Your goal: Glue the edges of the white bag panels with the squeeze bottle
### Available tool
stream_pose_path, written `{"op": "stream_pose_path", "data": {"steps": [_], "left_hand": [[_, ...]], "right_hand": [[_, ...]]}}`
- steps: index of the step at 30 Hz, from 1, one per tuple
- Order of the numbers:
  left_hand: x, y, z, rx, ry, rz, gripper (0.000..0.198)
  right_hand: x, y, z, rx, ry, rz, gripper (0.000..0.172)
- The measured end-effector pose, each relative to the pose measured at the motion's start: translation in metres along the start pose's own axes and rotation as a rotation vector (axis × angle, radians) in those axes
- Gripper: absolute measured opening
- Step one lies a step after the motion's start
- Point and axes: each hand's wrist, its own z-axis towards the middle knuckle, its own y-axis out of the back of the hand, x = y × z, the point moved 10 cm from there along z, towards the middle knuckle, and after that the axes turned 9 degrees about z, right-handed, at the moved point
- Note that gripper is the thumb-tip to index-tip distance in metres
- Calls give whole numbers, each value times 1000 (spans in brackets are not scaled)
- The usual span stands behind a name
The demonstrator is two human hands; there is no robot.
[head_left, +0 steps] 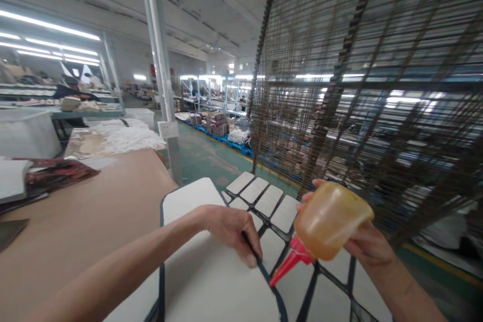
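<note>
My right hand is wrapped around a translucent amber squeeze bottle with liquid inside. The bottle is tilted down, and the tip of its red nozzle is at the dark edging strip of a large white panel. Just to the left of the nozzle, my left hand pinches that strip between thumb and fingers, its wrist over the panel. Several smaller white rectangular pieces with dark borders lie in rows beyond and to the right of the panel.
A tall wire-mesh rack rises on the right. To the left stands a brown-topped table with white material at its far end. Near it is a metal post with a socket box. Stacked goods sit on blue pallets further back.
</note>
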Motion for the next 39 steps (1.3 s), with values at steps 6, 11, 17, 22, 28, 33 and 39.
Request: {"op": "stream_pose_path", "data": {"steps": [6,11,17,22,28,33,39], "left_hand": [[-4,-2,1,-5,19,-3,82],[-3,-3,0,-6,32,-10,77],[-1,-1,-1,-37,16,-82,64],[3,1,-5,-62,40,-93,64],[15,8,-16,-116,49,-68,71],[25,20,-27,-192,74,-63,70],[36,31,-42,-265,87,-53,62]], "right_hand": [[-1,18,-2,-47,41,2,85],[-3,20,-2,-23,42,6,85],[0,-1,0,-3,-4,16,75],[1,-13,1,45,-8,29,72],[-8,21,-1,-61,60,33,83],[-15,36,-3,-103,28,-16,83],[-16,29,-5,-110,42,-69,69]]}}
